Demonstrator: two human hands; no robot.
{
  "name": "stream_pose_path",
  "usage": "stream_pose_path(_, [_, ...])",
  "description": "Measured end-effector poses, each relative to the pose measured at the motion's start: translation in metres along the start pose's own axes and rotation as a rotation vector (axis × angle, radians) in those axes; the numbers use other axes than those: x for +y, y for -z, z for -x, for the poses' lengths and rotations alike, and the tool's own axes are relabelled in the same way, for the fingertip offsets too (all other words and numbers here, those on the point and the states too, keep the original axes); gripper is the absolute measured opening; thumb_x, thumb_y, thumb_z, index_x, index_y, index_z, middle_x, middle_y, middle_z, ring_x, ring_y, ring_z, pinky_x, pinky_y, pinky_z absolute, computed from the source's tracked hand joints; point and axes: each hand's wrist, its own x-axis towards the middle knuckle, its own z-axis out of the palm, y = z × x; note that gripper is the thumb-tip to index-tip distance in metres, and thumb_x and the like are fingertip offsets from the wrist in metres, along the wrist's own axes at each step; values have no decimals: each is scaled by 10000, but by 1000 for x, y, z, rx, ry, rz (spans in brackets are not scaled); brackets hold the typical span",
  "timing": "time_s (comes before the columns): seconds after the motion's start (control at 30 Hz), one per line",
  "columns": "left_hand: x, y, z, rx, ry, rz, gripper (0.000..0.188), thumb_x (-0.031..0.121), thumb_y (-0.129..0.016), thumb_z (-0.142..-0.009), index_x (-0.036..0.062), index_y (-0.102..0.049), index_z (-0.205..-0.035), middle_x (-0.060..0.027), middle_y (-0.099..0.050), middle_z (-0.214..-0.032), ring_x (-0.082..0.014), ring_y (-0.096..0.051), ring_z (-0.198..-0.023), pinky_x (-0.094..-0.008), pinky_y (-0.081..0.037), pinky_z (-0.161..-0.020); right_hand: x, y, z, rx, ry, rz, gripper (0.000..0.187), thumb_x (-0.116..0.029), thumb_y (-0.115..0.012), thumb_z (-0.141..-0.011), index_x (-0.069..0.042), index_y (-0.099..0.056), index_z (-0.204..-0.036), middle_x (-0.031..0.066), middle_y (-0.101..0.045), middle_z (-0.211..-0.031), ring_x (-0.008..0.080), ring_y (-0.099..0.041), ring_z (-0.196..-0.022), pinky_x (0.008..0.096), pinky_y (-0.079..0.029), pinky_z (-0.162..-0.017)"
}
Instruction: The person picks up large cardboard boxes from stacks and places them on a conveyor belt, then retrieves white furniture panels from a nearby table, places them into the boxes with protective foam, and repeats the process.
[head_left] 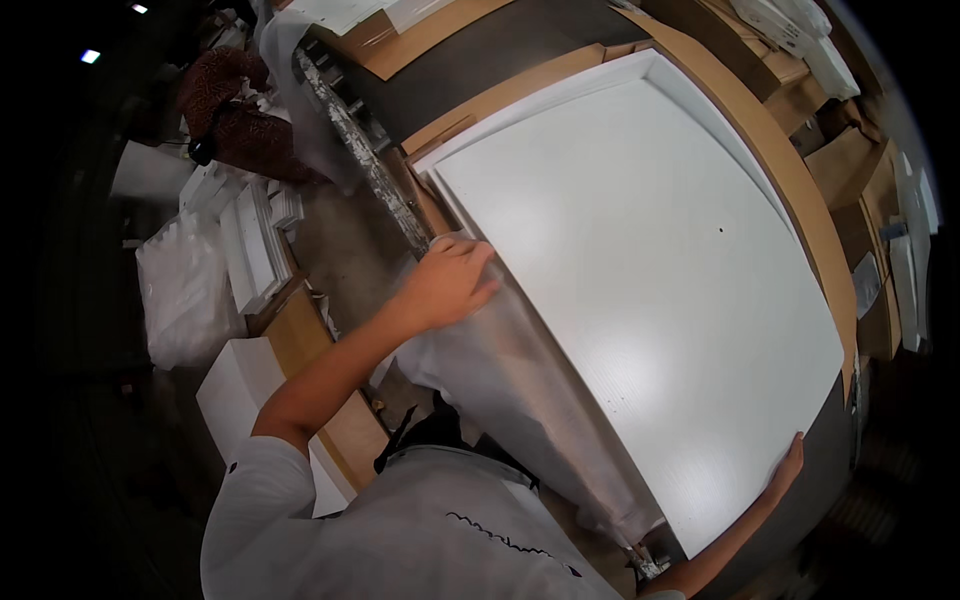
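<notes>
A large white panel [640,260] lies in a cardboard carton [800,240] lined with white padding [700,100]. Its near long edge runs diagonally in front of me. My left hand [450,280] is at the near-left part of that edge, its fingers curled on the translucent wrapping sheet [530,370] that hangs down the carton's near side. At the panel's right end, my right hand [790,465] grips the edge from outside, and its fingers are partly hidden. Small dark marks show on the panel's surface.
The carton rests on a dark-topped table [460,85] with a worn edge [360,150]. Leftward on the floor are a bagged bundle [185,285], stacked white boards [255,240] and an open box [330,360]. Another person [240,120] bends at the far left. More cardboard [850,170] stands at right.
</notes>
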Motion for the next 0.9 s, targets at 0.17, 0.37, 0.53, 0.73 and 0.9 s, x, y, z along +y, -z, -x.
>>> stream_pose_path(0.17, [3, 7, 7, -1, -122, -173, 453, 412, -532, -887, 15, -589, -1098, -105, -624, -1066, -265, -534, -1054, -391, -353, -972, -17, -15, 3, -12, 34, 50, 556, -372, -504, -976, 88, -502, -1288, 157, -577, -1261, 208, -536, -1145, 279, -394, -986])
stream_pose_path(0.37, [3, 6, 2, -129, -86, -310, 425, 430, -526, -885, 36, -649, -988, -78, -612, -991, -248, -519, -1011, -387, -355, -963, -13, -19, 3, 36, 58, 39, 497, -361, -520, -972, 62, -566, -1228, 123, -622, -1165, 176, -560, -1065, 268, -419, -935])
stream_pose_path(0.53, [-12, 1, 7, -19, -121, -308, 418, 428, -525, -888, 45, -646, -1001, -73, -604, -1025, -254, -514, -1038, -410, -346, -982, -60, -23, 20, -81, 94, -147, 441, -357, -509, -978, 55, -602, -1103, 100, -644, -1025, 152, -576, -931, 264, -461, -816])
stream_pose_path(0.73, [-6, 0, 8, 63, -72, -294, 414, 385, -520, -911, 41, -617, -1120, -111, -592, -1188, -287, -456, -1228, -439, -279, -1081, -3, -73, 24, 68, 71, -143, 408, -328, -536, -963, 50, -573, -1113, 86, -625, -993, 164, -558, -875, 292, -452, -789])
stream_pose_path(0.9, [35, 12, 3, 250, -64, -77, 369, 297, -571, -892, 48, -601, -1162, -119, -581, -1212, -310, -441, -1253, -440, -309, -1073, 26, -112, 39, -85, -186, -21, 585, -409, -565, -928, 23, -449, -1305, 142, -485, -1296, 232, -451, -1172, 354, -356, -997])
